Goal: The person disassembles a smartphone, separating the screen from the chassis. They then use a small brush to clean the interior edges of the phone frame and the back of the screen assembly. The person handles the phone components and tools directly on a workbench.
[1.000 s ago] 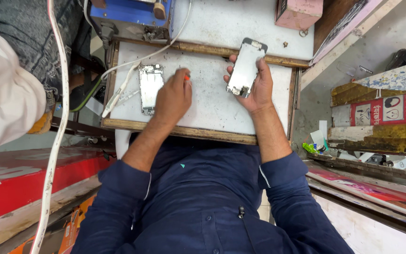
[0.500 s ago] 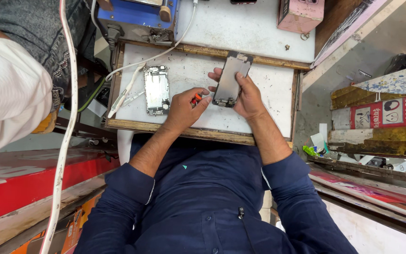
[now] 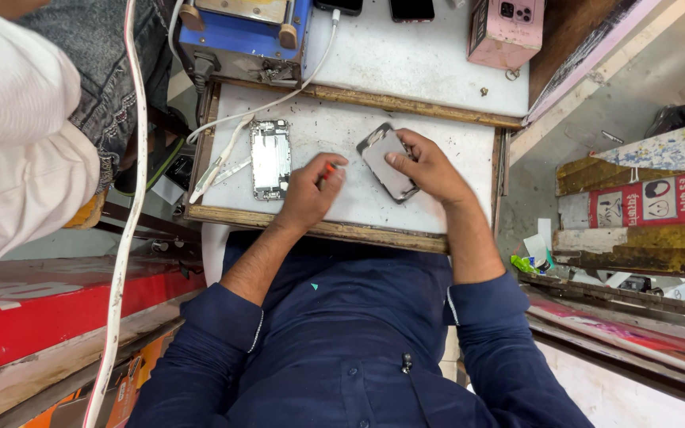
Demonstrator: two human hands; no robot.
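On the white desk (image 3: 438, 202), the right hand (image 3: 430, 168) is clamped around a phone panel (image 3: 388, 162) lying flat. The left hand (image 3: 308, 192), just beside it, is closed on a small red-handled tool (image 3: 327, 170). An opened phone body (image 3: 269, 158) lies further left. A pink box (image 3: 505, 30) stands behind, contents hidden.

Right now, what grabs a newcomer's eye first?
The two hands on the white work board: the right hand holds a phone panel down, the left hand grips a small red tool. To their left lies an opened phone body, insides showing.
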